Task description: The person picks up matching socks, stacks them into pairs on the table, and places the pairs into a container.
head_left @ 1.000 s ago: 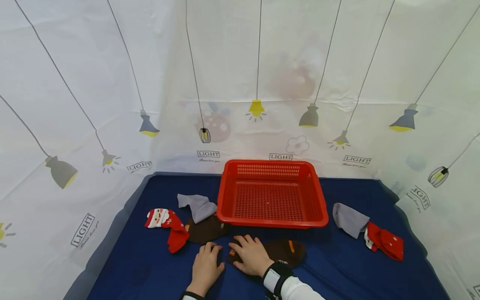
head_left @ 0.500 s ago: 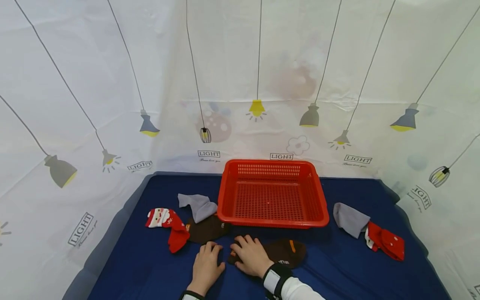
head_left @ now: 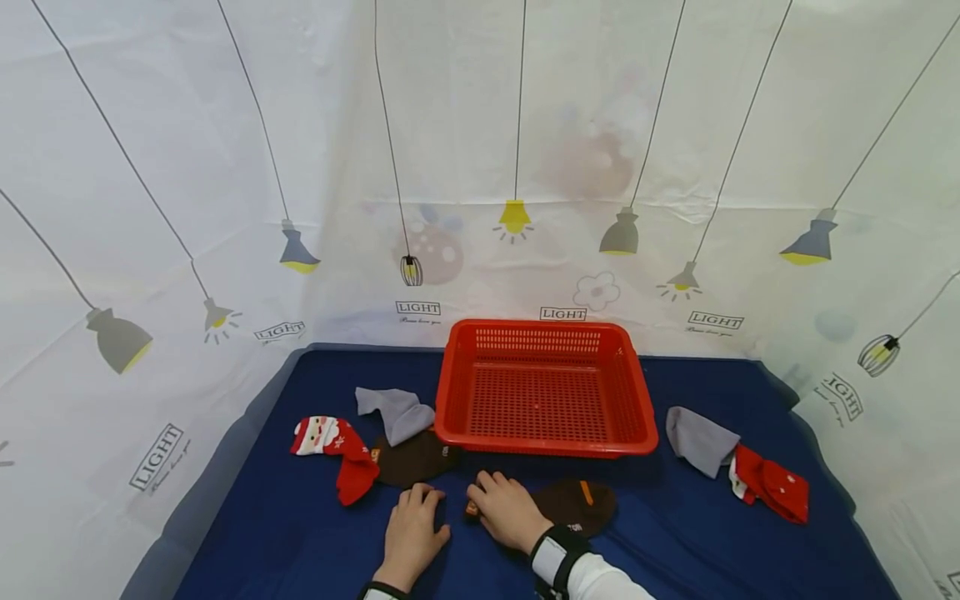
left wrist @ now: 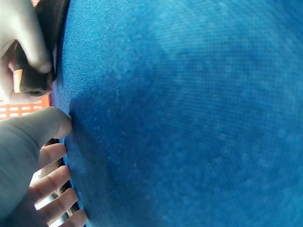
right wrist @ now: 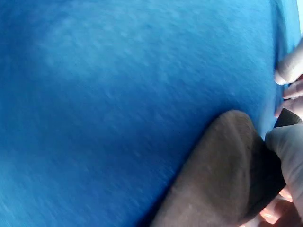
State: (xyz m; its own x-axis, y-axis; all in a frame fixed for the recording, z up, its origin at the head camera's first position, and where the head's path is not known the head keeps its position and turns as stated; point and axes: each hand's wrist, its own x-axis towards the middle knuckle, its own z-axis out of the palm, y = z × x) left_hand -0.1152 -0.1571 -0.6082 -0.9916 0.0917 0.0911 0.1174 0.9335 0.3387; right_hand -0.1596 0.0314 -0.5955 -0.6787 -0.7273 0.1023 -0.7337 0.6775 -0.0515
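Note:
A dark brown sock (head_left: pixel 573 504) with an orange stripe lies on the blue cloth, partly under my right hand (head_left: pixel 512 512). That hand pinches its cuff end between thumb and fingers; the left wrist view shows the gripped cuff (left wrist: pixel 33 81) and its orange patch. In the right wrist view the rest of the brown sock (right wrist: pixel 208 182) stretches along the cloth. My left hand (head_left: pixel 412 533) rests on the cloth to the left, fingers relaxed and holding nothing. Just beyond its fingertips lies another brown sock (head_left: pixel 408 462), partly covered by a grey sock (head_left: pixel 401 417).
A red plastic basket (head_left: pixel 546 446) stands behind the hands. At left, a red Santa sock (head_left: pixel 352 467) lies beside the grey one. Another grey sock (head_left: pixel 697 440) and a folded red sock (head_left: pixel 780 492) lie to the right. White printed curtains (head_left: pixel 480 167) surround the table.
My right hand has shifted slightly right and its fingers have drawn in on the brown sock, moving the cuff end a little to the right. The left hand has stayed still.

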